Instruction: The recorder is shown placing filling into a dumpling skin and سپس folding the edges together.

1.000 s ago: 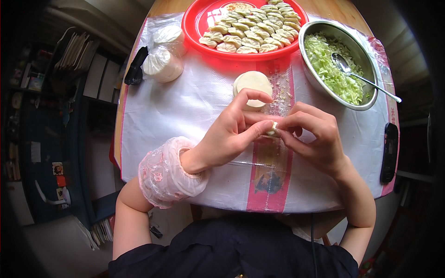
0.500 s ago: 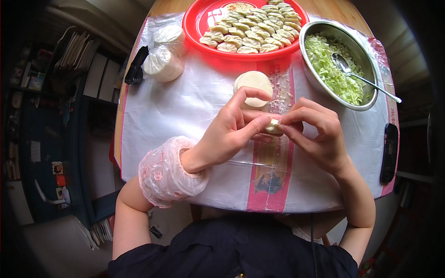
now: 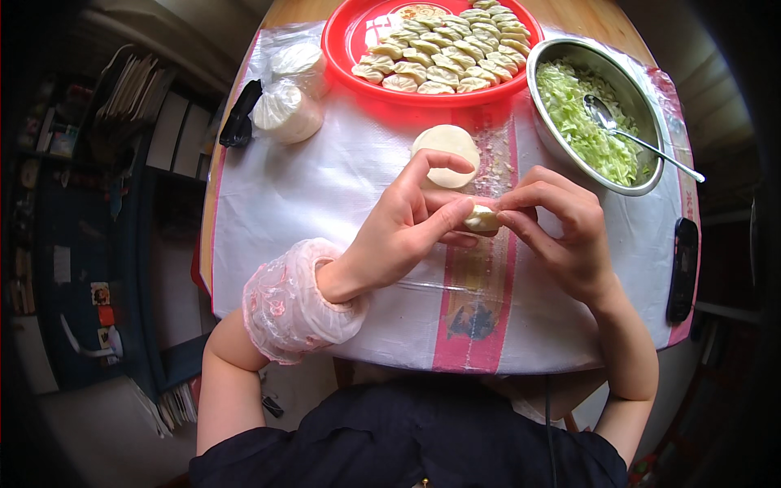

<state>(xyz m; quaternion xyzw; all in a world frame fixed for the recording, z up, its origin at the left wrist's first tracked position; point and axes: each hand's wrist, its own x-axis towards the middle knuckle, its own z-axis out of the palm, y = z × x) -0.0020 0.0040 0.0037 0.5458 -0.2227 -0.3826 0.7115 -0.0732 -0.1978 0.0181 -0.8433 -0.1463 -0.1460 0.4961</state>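
Observation:
Over the middle of the table, a pale dumpling [image 3: 482,218] is held between my two hands. My left hand [image 3: 411,213] cradles it on the fingers with the thumb pressed along its left side; the index finger arches free above. At the dumpling's right end, the thumb and index finger of my right hand [image 3: 561,224] pinch its edge. Just beyond my left fingers lie round dough wrappers [image 3: 446,146], partly hidden by the hand. Farther off, a red round tray [image 3: 350,65] carries rows of finished dumplings [image 3: 439,61].
A steel bowl [image 3: 547,126] of shredded green filling stands at the far right, with a spoon [image 3: 634,140] in it. Bagged stacks of wrappers [image 3: 286,110] and a black object [image 3: 239,118] sit at the far left. Near the right edge lies a black phone-like device [image 3: 683,268].
My right thumb and index finger have shifted slightly right to the dumpling's end, so more of the dumpling shows. My left hand has barely moved.

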